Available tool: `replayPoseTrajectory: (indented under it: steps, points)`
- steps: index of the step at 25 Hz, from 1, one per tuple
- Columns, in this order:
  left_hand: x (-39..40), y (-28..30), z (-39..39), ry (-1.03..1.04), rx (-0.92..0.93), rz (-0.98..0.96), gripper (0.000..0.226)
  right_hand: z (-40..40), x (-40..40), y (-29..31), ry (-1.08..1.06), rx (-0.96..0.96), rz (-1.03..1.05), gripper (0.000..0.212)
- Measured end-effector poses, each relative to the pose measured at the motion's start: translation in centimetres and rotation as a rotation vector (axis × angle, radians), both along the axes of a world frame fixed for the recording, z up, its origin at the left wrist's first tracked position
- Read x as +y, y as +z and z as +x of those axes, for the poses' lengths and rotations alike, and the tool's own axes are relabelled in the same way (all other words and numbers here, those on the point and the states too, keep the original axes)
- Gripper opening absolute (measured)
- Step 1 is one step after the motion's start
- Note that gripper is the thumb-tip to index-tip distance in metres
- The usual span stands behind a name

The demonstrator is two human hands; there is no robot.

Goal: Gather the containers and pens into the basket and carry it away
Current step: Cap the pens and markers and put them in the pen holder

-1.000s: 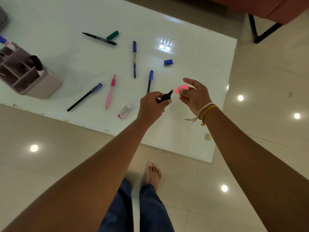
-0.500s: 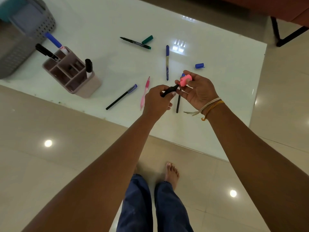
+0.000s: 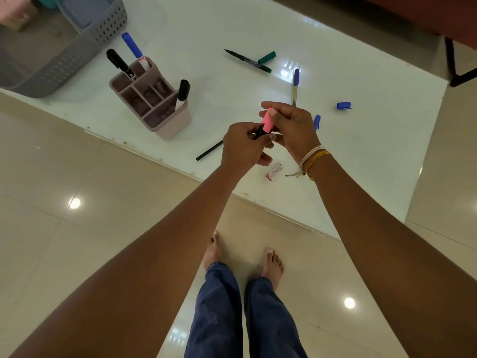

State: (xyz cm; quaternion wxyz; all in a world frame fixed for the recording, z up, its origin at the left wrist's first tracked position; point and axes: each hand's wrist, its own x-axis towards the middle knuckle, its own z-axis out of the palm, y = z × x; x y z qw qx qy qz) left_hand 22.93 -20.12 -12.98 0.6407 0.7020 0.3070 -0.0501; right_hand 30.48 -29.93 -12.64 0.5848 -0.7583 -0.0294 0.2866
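So we're really only partway into this one, early-ish by our guess. Mid-frame, our left hand (image 3: 244,147) is closed around the black barrel of a highlighter (image 3: 259,132), and our right hand (image 3: 291,129) is pinching its pink cap (image 3: 267,121) between thumb and fingers; cap and barrel meet right there, so we're capping it, though we can't tell if it's fully seated. Both hands hover over the near edge of the white table (image 3: 361,164). The pen holder (image 3: 152,104), left of centre, has three markers standing in it, two at its far corner and one at its right side, and it sits on the table beside the grey basket (image 3: 59,60) in the upper left, not in it. The basket seems to hold a container or two already, but that corner's cropped, so we can't say much. Left loose on the table: a black pen with a green cap (image 3: 267,57) next to it near the top, a blue-capped pen (image 3: 295,85) above our hands, a stray blue cap (image 3: 343,105) to the right, another blue-capped pen partly hidden behind our right hand, a thin black pen (image 3: 209,151) poking out left of our left hand, and an eraser (image 3: 273,171) below our wrists. So the rest needs capping and collecting, then the holder goes in the basket, and the carrying hasn't started.
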Motion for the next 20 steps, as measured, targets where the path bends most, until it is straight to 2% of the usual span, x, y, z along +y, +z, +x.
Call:
replayPoseTrajectory:
  steps: [2,7,10,12,14,17,20]
  points:
    - [1.4,0.0,-0.7,-0.010,0.012,-0.024,0.017,-0.8,1.2,-0.2,0.000,-0.005,0.002,0.028]
    - [5.8,0.8,-2.2,-0.034,-0.004,-0.178,0.019,-1.7,3.9,0.8,0.023,0.122,0.125,0.023]
    - [7.5,1.0,-2.6,0.012,-0.017,-0.214,0.017,-1.7,5.8,1.5,0.083,0.081,0.061,0.024]
    - [7.8,0.9,-3.0,0.066,0.008,-0.124,0.016,-2.2,7.2,1.6,0.136,0.018,-0.075,0.022]
    - [7.7,0.6,-3.3,0.126,-0.010,0.053,0.014,-3.1,8.7,1.4,0.171,-0.048,-0.198,0.027]
    - [8.1,0.5,-3.6,0.202,-0.110,0.256,0.021,-3.9,11.2,2.0,0.066,-0.090,-0.186,0.031]
    - [10.1,1.4,-4.0,0.222,-0.144,0.278,0.045,-2.5,13.7,3.6,0.019,-0.135,-0.097,0.028]
